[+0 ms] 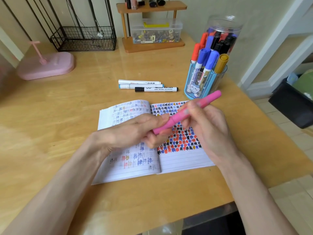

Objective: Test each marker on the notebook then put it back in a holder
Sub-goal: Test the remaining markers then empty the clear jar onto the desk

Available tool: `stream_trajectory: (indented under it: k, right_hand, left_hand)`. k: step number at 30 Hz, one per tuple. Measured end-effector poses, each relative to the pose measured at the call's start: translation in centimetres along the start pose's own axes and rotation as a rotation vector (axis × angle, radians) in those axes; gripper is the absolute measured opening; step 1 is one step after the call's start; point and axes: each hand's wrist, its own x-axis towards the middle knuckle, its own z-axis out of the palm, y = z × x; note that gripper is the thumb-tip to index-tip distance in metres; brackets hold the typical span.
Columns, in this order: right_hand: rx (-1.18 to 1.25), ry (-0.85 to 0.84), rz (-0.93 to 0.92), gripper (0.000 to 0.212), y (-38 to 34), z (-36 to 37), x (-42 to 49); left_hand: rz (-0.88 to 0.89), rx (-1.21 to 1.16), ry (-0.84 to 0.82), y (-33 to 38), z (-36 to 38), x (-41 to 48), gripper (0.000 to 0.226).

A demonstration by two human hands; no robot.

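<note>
Pale wooden desk [50,116] fills most of the view, set against a cream wall; at its back stand a black wire basket [84,39], a pink plastic stand [45,67] with a thin upright post, and a small wooden shelf [152,46] with a clear plastic box [155,33] of small parts on its lower board. An open lined notebook [183,160] lies flat in the middle of the desk; its right page is crowded with black, blue, red and ochre test marks, and the lowest lines are bare. Above that page both hands hold a pink marker [171,122] with a thick plastic barrel, tilted, its far end pointing up and to the right. The left hand [135,131] has its fingers curled round the lower end; the right hand [208,128] pinches the barrel higher up between thumb and fingers; a seam in the barrel shows between them, and no tip is visible. Just beyond the notebook three markers lie side by side: a white one [138,81], a light-blue-capped one [140,86] and a black-capped one [156,89]. To their right a blue translucent holder [203,85] stands upright with red, blue and ochre capped markers in it; right behind it is a clear plastic jar [223,31] packed with more markers.
</note>
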Motion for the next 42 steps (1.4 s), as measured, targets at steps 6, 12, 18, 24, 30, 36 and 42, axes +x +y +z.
stream_trajectory:
  k: [6, 12, 18, 24, 30, 36, 42]
  right_hand:
    - [0.016, 0.200, 0.018, 0.038, -1.8, -4.7, 0.7]
    - [-0.136, 0.066, 0.071, 0.021, -1.7, 0.0, -3.0]
    - [-0.214, 0.122, 0.092, 0.029, 0.4, 2.3, -4.8]
    - [-0.171, 0.175, 0.135, 0.029, 1.2, 3.2, -5.7]
    - [-0.227, 0.100, 0.044, 0.018, 1.9, 3.1, -5.9]
    - [-0.271, 0.042, 0.022, 0.014, 2.0, 3.0, -6.0]
    - [-0.332, 0.130, -0.005, 0.022, 2.2, 3.2, -5.9]
  left_hand:
    - [0.068, 0.291, 0.404, 0.2, -3.4, -2.1, 0.038]
    - [0.035, 0.604, 0.449, -1.8, -1.0, 0.4, 0.024]
    - [-0.034, 0.590, 0.349, -2.0, -1.4, 0.1, 0.019]
    - [-0.028, 0.485, 0.282, -1.6, -2.7, -0.5, 0.024]
    - [-0.032, 0.423, 0.262, -1.9, -2.9, -0.4, 0.015]
    - [-0.030, 0.407, 0.274, -1.9, -2.8, -0.4, 0.020]
    - [-0.038, 0.409, 0.286, -2.0, -2.9, -0.4, 0.021]
